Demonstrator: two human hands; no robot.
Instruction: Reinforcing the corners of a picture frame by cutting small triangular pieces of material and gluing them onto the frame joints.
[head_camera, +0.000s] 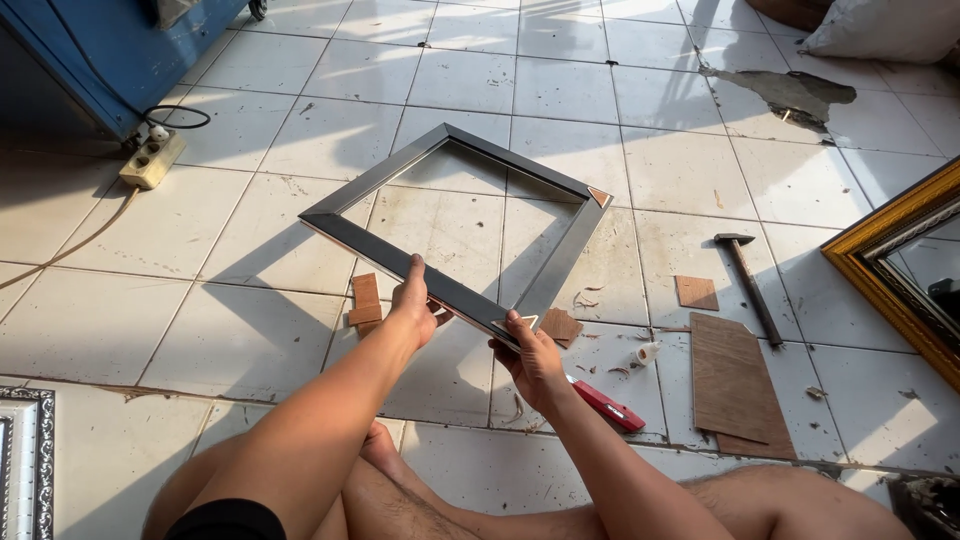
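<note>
Head view: a dark, empty picture frame (455, 225) is held tilted above the tiled floor (250, 330), its near rail raised and its far corner pointing toward the floor's far edge. The left hand (415, 305) is closed around the near rail about midway along it, thumb on top. The right hand (530, 355) is closed on the near right corner, where a small triangular brace is seen. Judged from the grip, the frame would be best kept level and supported at two separated points, so that the mitred corners are not twisted; pressure is better placed on the rails than on the joints.

Under the frame's near rail, small wooden blocks (365, 300) are laid on the floor. A red-handled tool (605, 405) lies just beside the right wrist, a hammer (750, 285) farther right, and a thin wooden board (730, 380) near it. A gilt frame (890, 265) is propped at the floor's right edge.

No open containers are visible; a full white sack (885, 30) rests at the far right corner, its contents hidden.
</note>
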